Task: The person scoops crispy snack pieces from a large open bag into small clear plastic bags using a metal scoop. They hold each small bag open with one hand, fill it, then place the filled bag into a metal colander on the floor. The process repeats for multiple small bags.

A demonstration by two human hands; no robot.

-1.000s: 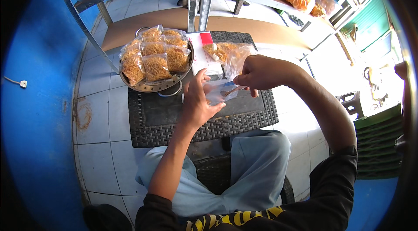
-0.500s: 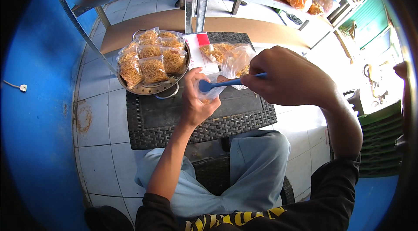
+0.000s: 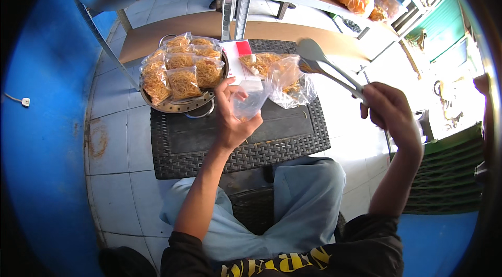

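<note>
Two hands, one bench (image 3: 235, 163), black and woven; positions read from bench centre.
- Left hand (image 3: 232, 123): near centre, thumb and fingers curled around a clear plastic pouch (image 3: 250, 100), held over the bench; pouch contents hard to tell.
- Right hand (image 3: 391, 112): at 3 o'clock, past the bench edge, fist closed on the handles of two spoon-like utensils (image 3: 340, 74), heads raised toward 10 o'clock, apart from the pouch.
- Round metal tray (image 3: 196, 103), perforated: at 10 o'clock, bearing filled packets (image 3: 184, 82) of orange-brown strands.
- White box (image 3: 235, 49), red-cornered: at 12 o'clock.
- Larger clear bag (image 3: 287, 76), part-filled with similar food: at 1 to 2 o'clock.
</note>
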